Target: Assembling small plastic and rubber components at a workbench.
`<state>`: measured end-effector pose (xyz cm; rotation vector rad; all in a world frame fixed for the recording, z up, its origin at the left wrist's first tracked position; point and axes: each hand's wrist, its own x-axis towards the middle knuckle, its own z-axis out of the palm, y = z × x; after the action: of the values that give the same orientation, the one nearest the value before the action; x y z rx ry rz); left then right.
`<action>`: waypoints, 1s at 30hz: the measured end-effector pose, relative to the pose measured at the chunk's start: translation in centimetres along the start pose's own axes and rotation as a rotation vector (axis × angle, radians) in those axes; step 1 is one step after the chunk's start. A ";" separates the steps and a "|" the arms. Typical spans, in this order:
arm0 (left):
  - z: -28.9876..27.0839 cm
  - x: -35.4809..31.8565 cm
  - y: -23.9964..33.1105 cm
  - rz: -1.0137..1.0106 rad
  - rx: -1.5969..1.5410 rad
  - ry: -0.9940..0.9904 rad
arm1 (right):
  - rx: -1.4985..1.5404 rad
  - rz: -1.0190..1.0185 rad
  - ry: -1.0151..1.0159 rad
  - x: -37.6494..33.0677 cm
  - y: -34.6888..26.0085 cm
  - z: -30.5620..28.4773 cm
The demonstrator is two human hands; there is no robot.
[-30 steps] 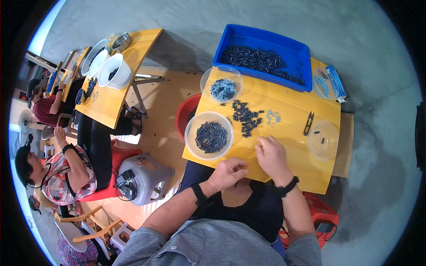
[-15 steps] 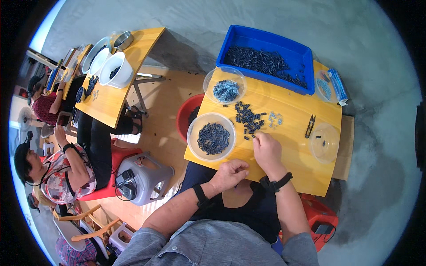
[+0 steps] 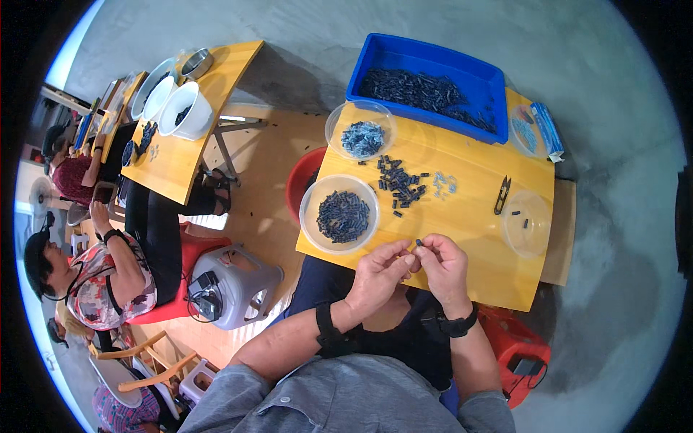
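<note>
At the near edge of the yellow table (image 3: 469, 216), my two hands meet. Between the thumb and forefinger of my right hand (image 3: 446, 267) is a small black cylindrical piece (image 3: 419, 243). My left hand (image 3: 381, 273) is closed, its fingertips pinched right beside that piece; whatever they hold is too small to name. Left of my hands stands a round clear tub (image 3: 304, 229) full of black pieces. A loose pile of black pieces (image 3: 398, 182) lies beyond my hands, next to a few small clear pieces (image 3: 445, 184).
Behind the pile are a clear tub (image 3: 333, 119) of light-blue pieces and a blue tray (image 3: 473, 79) of black pieces. Thread snips (image 3: 502, 195) and a shallow clear container (image 3: 533, 234) lie at right. A red bucket (image 3: 297, 189) stands left; another person sits at a second table (image 3: 177, 162).
My right hand has drawn back from the pile toward me with a black piece. My left hand has moved right and up to meet it.
</note>
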<state>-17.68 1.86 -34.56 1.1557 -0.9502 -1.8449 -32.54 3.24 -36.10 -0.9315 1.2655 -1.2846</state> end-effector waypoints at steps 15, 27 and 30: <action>-1.8 1.1 2.8 -0.377 0.216 -0.283 | -0.746 -0.220 -0.522 0.2 -5.5 -1.6; -3.6 -0.2 -1.2 -0.441 0.092 -0.341 | -0.934 -0.208 0.119 6.4 0.4 -4.2; -3.8 -0.4 -1.6 -0.430 0.091 -0.341 | -1.069 -0.232 0.202 7.6 0.4 -3.6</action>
<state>-14.39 2.12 -36.98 1.1908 -1.0392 -2.4232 -37.05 -3.62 -38.04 -1.7495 2.1087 -0.8184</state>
